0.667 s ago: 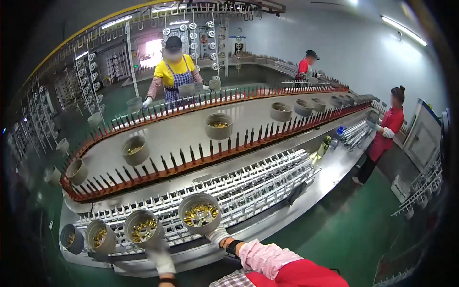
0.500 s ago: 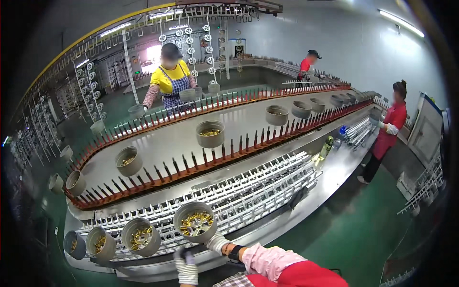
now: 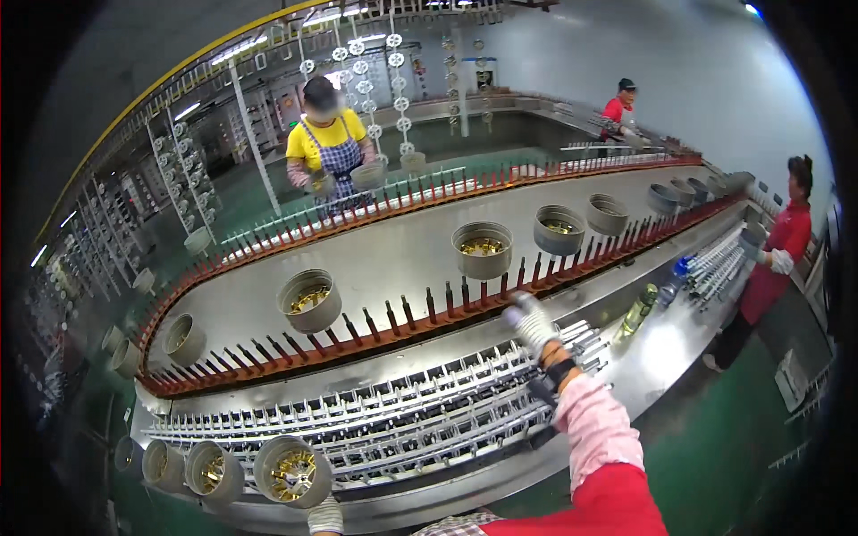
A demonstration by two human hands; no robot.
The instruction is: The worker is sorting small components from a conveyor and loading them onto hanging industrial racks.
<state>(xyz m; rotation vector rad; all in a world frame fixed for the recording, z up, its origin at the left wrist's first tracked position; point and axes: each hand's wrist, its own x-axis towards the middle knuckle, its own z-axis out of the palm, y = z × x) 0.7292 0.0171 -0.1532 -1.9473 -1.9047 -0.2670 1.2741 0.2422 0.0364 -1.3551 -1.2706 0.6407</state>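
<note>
L hand cut off by lower edge, fingers mostly hidden behind grey tub; grip can't tell. R hand motion-blurred nr upright dark pegs; wide or narrow, can't tell. Tub round, matte, rightmost of near row, w/ shiny gold-col. bits, beside ridged metal bars on smooth metal counter. Gloves whitish, striped.

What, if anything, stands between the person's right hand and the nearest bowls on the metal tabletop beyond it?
A row of upright rods lines the near edge of the metal tabletop, between the right hand and the bowls. Gaps show between the rods; nothing else upright is visible there.
</note>
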